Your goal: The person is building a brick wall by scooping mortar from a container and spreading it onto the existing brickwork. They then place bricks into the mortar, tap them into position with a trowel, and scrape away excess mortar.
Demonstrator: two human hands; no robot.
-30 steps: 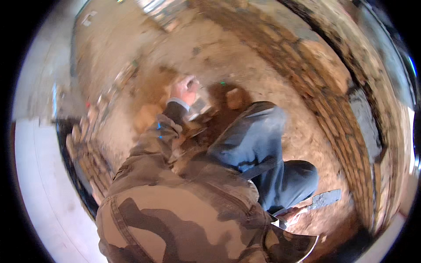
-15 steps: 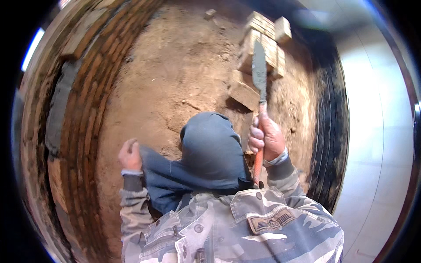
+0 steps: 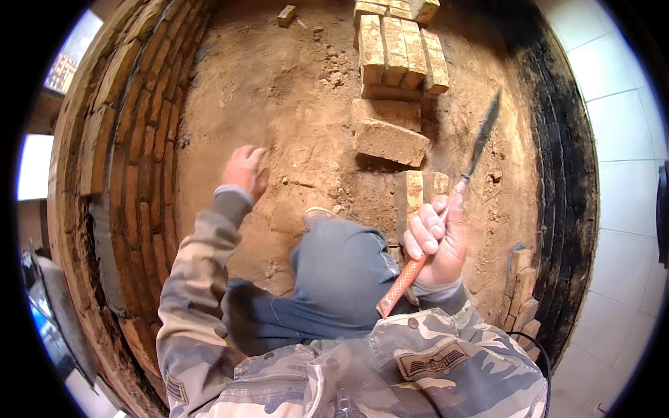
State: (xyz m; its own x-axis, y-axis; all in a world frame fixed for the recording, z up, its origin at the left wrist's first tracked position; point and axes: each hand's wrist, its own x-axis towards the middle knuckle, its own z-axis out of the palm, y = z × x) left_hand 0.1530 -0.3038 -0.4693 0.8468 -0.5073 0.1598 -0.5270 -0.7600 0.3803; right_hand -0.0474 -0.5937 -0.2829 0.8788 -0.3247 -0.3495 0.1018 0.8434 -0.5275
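My right hand [image 3: 441, 242] is closed round the orange handle [image 3: 403, 282] of a long-bladed trowel. Its dark, narrow blade [image 3: 483, 132] points forward and to the right, over the dirt floor. My left hand [image 3: 247, 171] is raised over bare dirt left of center, empty, its fingers loosely curved and apart. Ahead of the hands two pale bricks [image 3: 390, 143] lie crosswise below a stack of bricks [image 3: 392, 52]. More upright bricks [image 3: 410, 198] are partly hidden behind my right hand. My bent knee in dark trousers [image 3: 334, 272] is between my arms.
A low brick wall [image 3: 143, 160] with grey mortar curves along the left. At the right run a blackened edge [image 3: 557, 209] and a white tiled surface [image 3: 620, 195]. Loose bricks [image 3: 519, 292] stand at the lower right; a small brick piece [image 3: 286, 15] lies at the far end.
My view has swung round toward the brick stack. My left hand has lifted forward from beside my leg; my right hand still grips the trowel, its blade now tilted further right.
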